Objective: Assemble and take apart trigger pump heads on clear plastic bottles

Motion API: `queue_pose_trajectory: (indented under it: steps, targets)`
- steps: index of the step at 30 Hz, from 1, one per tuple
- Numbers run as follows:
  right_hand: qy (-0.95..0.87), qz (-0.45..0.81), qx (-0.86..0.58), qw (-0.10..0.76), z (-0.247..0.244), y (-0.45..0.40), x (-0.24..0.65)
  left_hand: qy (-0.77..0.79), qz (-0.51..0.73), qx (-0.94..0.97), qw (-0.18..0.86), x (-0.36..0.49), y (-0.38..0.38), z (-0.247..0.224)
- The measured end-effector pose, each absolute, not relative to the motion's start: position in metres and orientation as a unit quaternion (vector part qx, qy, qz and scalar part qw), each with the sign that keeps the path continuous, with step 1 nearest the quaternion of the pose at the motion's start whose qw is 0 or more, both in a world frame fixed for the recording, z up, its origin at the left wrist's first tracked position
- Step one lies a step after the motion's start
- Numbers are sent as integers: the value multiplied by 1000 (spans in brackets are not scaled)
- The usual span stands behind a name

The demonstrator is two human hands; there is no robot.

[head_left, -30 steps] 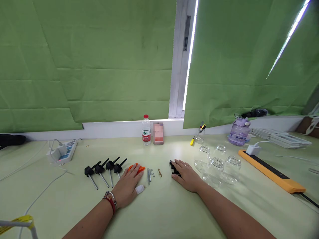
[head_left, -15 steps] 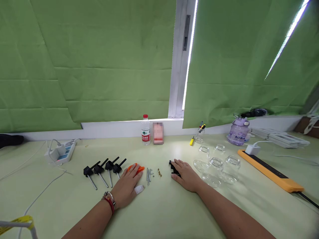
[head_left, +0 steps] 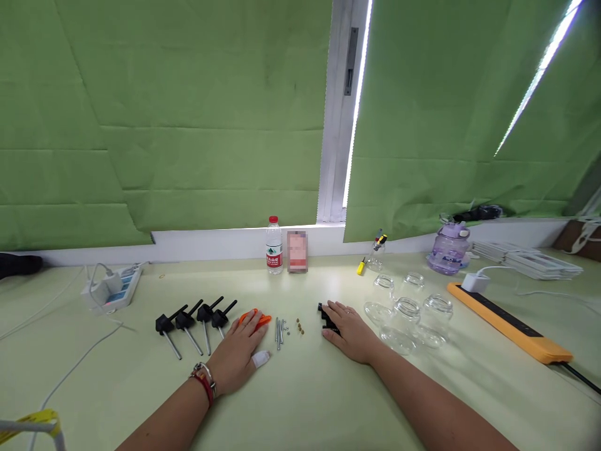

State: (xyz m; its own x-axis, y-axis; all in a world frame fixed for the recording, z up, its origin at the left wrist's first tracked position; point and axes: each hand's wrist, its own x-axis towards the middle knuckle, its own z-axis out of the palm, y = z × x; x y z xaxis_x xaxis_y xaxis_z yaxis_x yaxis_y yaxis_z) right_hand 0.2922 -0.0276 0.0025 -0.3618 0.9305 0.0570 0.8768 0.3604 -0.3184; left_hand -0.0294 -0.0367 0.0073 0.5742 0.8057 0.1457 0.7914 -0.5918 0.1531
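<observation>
My left hand (head_left: pixel 239 354) lies flat on the table, its fingers stretched over an orange object (head_left: pixel 263 319) that they partly cover. A white bandage wraps its thumb. Left of it are several black grinder heads (head_left: pixel 205 312) with crank arms and metal rods. My right hand (head_left: pixel 350 331) also rests flat, fingers over a black part (head_left: pixel 327 318) whose kind is mostly hidden. Between the hands lie several long screws (head_left: pixel 278 333), a few tiny metal pieces (head_left: pixel 287 332) and small brass-coloured pieces (head_left: pixel 299 326). Several clear glass jars (head_left: pixel 406 313) stand right of my right hand.
A water bottle (head_left: pixel 274 245) and a pink box (head_left: pixel 297 252) stand at the back. Farther right are a yellow-handled tool (head_left: pixel 360 267), a purple jug (head_left: pixel 449 249), and an orange power strip (head_left: pixel 511 324). A white power strip (head_left: pixel 123 289) with cables sits at the left.
</observation>
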Motion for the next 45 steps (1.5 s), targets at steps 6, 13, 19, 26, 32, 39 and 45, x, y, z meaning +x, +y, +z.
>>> queue_pose_trajectory:
  steps: [6,13,19,26,32,39,45]
  targets:
    - [-816,119,-554,114,2,-27,293,451,94,887,33,-29,-37,9]
    - [-816,120,-555,113,4,-28,292,448,98,888,35,-30,-37,7]
    - [-815,118,-557,112,4,-28,292,499,178,847,42,-30,-38,9]
    - [-816,113,-555,116,3,-27,292,577,296,755,104,-40,-34,8]
    - [-817,115,-554,115,4,-28,292,521,209,824,73,-34,-38,12]
    - [-817,114,-553,117,3,-28,293,450,138,880,61,-36,-37,7]
    - [-819,116,-550,118,3,-28,293,439,136,887,50,-38,-34,2]
